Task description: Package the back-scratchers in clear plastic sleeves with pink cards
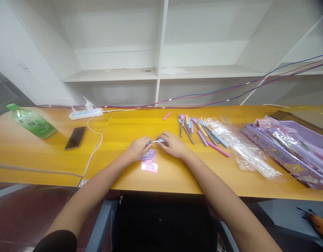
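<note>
Between my two hands lies a small telescopic back scratcher with a light blue hand-shaped head (160,140) and a thin metal rod. My left hand (138,148) pinches the rod end. My right hand (173,144) has its fingers closed at the blue head. Just below my left hand, purple and pink printed cards (149,167) lie in a small overlapping pile. To the right of my right hand are several back scratcher parts (200,129): pastel claw heads, metal rods and coloured handles. A pink handle (166,116) lies alone farther back.
Clear plastic bags (242,150) lie at right, beside a purple box (287,154) holding wrapped items. At left are a green bottle (35,122), a phone (75,138) and a power strip (86,113) with a white cable. Wires run along the shelf's base.
</note>
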`<state>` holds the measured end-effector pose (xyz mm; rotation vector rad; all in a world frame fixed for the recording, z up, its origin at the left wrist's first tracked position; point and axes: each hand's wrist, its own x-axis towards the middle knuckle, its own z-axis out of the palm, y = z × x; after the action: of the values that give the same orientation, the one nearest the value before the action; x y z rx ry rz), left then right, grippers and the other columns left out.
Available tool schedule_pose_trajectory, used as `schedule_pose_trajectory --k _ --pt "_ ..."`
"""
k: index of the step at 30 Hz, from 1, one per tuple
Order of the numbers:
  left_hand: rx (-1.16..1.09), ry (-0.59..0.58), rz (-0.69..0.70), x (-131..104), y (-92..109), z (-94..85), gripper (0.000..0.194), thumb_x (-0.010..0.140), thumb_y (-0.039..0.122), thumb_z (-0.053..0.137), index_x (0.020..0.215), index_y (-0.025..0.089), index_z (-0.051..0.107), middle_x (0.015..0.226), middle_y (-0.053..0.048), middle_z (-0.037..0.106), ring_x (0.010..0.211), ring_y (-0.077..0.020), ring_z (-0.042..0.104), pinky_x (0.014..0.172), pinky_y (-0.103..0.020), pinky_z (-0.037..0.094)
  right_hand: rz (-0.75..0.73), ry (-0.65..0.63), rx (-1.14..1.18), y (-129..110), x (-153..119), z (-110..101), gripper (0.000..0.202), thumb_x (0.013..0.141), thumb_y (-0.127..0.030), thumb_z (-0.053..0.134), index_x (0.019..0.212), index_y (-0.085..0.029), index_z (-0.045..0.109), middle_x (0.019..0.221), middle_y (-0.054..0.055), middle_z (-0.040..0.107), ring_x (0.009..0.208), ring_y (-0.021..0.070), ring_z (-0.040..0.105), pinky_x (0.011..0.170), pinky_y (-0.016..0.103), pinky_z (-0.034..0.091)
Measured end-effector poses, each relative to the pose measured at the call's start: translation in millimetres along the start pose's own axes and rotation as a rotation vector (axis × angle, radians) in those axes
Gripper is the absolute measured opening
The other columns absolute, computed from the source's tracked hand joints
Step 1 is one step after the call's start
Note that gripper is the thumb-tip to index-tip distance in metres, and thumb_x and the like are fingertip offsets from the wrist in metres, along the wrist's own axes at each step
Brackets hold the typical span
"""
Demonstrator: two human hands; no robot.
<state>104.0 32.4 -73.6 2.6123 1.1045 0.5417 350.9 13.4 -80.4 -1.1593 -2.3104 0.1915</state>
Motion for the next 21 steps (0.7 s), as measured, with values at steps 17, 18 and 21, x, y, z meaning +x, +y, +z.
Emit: schedule_pose_trajectory --k 17,18,21 --pt "0.486 0.028 0.216 -39.0 -37.8 -62.0 0.019 0.103 0.022 0.052 0.114 0.024 0.068 0.096 -0.005 0.069 0.087 -0.0193 0.062 0.069 -0.029 0.04 -0.105 -0.018 -0.514 -10.9 -60.1 -80.0 0.03 0.11 -0.028 0.042 0.089 -0.021 0.062 0.087 0.008 0.059 0.086 0.0251 0.05 0.084 0.037 0.035" --pt "0.505 0.037 0.216 -48.5 -48.7 -72.1 0.019 0.104 0.023 0.051 0.112 0.024 0.068 0.095 -0.005 0.068 0.086 -0.0192 0.062 0.069 -0.029 0.04 -0.073 0.012 -0.524 -4.4 -75.2 -93.8 0.029 0.11 -0.03 0.042 0.09 -0.022 0.062 0.087 0.009 0.058 0.086 0.0258 0.05 0.084 0.037 0.036" --pt "0.502 0.093 0.19 -81.8 -79.6 -99.6 0.022 0.105 0.023 0.048 0.109 0.022 0.069 0.094 -0.006 0.068 0.085 -0.0188 0.061 0.071 -0.029 0.041 0.058 0.101 -0.553 16.8 -123.4 -134.7 0.027 0.107 -0.035 0.045 0.092 -0.024 0.064 0.087 0.011 0.056 0.086 0.028 0.051 0.082 0.039 0.037"
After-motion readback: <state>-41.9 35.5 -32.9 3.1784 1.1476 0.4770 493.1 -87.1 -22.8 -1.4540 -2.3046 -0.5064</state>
